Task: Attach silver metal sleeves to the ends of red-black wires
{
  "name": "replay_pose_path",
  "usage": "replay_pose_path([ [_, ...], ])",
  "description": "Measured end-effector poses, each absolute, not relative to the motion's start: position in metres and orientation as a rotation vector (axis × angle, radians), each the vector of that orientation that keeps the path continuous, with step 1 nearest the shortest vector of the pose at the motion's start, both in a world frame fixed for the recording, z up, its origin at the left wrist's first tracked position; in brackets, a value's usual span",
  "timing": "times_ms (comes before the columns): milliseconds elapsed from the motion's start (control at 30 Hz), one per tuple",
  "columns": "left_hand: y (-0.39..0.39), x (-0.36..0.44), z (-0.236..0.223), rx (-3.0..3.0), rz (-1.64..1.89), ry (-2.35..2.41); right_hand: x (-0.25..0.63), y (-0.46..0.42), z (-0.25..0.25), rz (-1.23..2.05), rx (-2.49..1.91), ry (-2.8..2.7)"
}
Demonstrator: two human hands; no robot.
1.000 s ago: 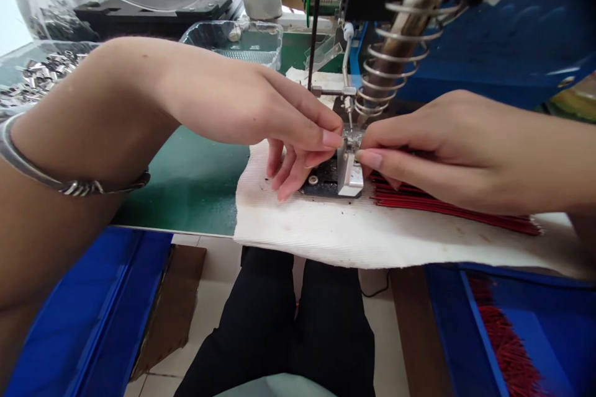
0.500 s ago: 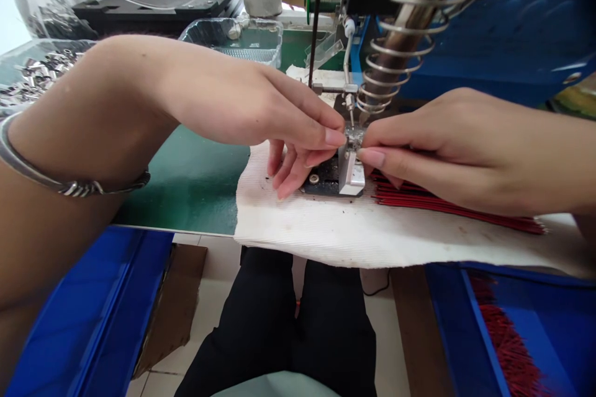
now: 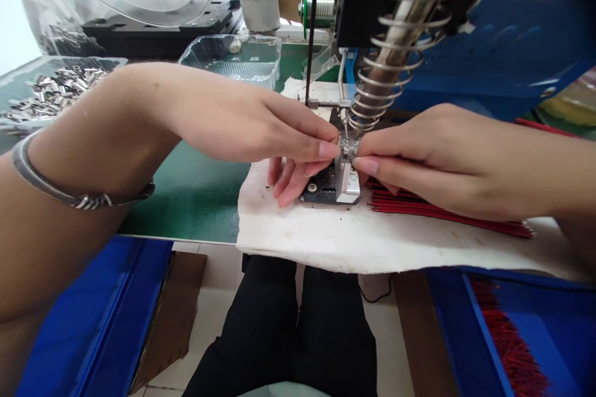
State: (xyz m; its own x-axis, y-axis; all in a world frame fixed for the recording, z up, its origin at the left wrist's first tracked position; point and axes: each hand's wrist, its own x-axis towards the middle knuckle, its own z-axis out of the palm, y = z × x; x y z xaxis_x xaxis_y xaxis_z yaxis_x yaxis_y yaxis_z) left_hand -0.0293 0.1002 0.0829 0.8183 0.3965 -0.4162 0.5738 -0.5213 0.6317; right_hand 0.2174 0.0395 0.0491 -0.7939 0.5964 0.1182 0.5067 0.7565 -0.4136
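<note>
Standing between left hand point(image 3: 254, 124), right hand point(image 3: 431, 152): metal block point(image 3: 348, 185).

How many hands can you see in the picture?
2: the left hand beside the silver block, on its left, and the right hand on its other side, above red wires.

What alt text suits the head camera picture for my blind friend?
A person's left hand and right hand work at a small metal block near a spring-wrapped rod; anything held is too small to tell. Red wires lie on white cloth by the right hand; shiny metal pieces are heaped at far left.
</note>
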Motion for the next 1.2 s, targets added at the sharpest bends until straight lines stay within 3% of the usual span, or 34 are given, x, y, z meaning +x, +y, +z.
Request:
replay_pose_path([
  [433, 0.095, -0.026, 0.091, 2.083, -0.388, 0.639, 0.223, 0.032, 0.056, 0.966, -1.138, -2.443],
  [1200, 0.097, -0.025, 0.087, 2.093, -0.344, 0.624, 0.222, 0.035, 0.046, 0.977, -1.015, -2.336],
])
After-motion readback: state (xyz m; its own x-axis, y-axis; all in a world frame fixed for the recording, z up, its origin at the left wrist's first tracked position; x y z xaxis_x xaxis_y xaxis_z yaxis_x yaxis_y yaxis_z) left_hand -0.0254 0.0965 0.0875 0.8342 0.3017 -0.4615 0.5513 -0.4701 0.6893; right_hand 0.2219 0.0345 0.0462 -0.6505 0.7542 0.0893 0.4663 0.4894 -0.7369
